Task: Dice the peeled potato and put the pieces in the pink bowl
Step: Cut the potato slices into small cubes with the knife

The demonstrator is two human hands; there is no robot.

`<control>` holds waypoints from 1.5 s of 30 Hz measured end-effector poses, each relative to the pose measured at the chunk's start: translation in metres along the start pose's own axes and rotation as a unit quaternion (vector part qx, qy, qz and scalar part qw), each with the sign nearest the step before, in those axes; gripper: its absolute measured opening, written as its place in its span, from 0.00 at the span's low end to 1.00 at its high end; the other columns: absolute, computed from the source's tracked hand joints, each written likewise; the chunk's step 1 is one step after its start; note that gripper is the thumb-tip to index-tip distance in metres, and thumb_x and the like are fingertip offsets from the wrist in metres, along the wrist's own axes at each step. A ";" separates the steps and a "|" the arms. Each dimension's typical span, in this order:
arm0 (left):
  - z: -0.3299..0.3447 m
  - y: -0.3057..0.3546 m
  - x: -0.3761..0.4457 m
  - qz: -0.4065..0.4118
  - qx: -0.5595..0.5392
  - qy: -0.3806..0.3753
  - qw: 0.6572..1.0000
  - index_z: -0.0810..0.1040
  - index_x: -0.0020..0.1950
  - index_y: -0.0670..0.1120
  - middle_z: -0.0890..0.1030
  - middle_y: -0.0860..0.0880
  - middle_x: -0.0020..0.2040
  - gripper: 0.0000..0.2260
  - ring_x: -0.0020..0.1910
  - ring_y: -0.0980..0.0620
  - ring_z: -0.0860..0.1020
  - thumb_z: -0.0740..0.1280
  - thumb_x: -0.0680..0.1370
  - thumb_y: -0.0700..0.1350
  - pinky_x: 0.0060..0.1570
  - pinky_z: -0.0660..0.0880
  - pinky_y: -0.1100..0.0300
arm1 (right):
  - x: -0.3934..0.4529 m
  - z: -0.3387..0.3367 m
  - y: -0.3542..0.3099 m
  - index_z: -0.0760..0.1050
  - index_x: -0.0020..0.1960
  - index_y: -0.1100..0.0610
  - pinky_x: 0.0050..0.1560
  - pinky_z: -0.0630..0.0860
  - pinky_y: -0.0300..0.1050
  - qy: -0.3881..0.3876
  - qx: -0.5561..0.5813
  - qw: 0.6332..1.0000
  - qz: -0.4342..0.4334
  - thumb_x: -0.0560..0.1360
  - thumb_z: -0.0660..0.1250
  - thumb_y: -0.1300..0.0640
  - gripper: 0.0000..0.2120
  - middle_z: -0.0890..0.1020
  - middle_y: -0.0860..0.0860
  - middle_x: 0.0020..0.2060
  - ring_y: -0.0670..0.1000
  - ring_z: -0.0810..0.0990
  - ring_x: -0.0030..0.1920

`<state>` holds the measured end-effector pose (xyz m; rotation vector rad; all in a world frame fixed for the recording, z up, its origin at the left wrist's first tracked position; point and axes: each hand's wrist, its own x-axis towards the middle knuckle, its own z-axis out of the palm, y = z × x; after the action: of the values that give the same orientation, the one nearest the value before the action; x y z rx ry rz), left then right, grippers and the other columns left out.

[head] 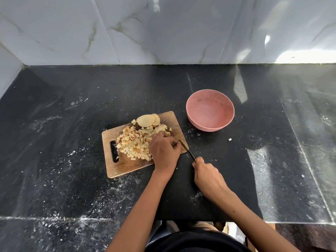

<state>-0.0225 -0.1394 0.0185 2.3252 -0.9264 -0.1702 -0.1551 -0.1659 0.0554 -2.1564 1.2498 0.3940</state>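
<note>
We're mid-dice on the board [127, 166]. Left hand [164, 151] sits on the potato, fingers curled down over the piece being cut. Right hand [207, 176] grips the knife [187, 151], fingers wrapped on the handle. Dice pile [134, 144] and two slices [147, 120] are on the board; bowl [210, 110] has nothing in it, just beside the board on the surface [54, 142]. Keep fingertips tucked back, blade vertical, even spacing.
</note>
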 end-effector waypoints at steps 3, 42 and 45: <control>0.000 0.001 0.000 0.003 0.009 0.002 1.000 0.85 0.40 0.46 0.78 0.49 0.42 0.02 0.47 0.48 0.73 0.76 0.70 0.44 0.48 0.67 0.56 | -0.007 0.002 0.006 0.59 0.48 0.56 0.41 0.67 0.48 -0.003 -0.010 1.000 0.003 0.84 0.47 0.52 0.10 0.73 0.55 0.40 0.60 0.77 0.48; -0.002 -0.018 -0.021 0.055 0.051 0.052 0.996 0.85 0.43 0.45 0.76 0.48 0.43 0.04 0.46 0.46 0.72 0.75 0.70 0.42 0.46 0.70 0.52 | -0.005 0.008 0.002 0.61 0.46 0.56 0.38 0.67 0.48 0.026 0.024 0.998 -0.054 0.83 0.48 0.50 0.12 0.71 0.50 0.33 0.55 0.73 0.37; -0.002 -0.019 -0.020 0.054 0.044 0.057 0.996 0.85 0.41 0.44 0.76 0.47 0.44 0.03 0.47 0.46 0.72 0.75 0.70 0.42 0.47 0.69 0.52 | -0.002 0.009 -0.003 0.61 0.47 0.56 0.38 0.68 0.48 0.026 0.015 0.998 -0.047 0.83 0.48 0.50 0.12 0.74 0.55 0.37 0.59 0.77 0.42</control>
<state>-0.0256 -0.1151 0.0067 2.3309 -1.0167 0.0495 -0.1537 -0.1580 0.0508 -2.2038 1.1689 0.2791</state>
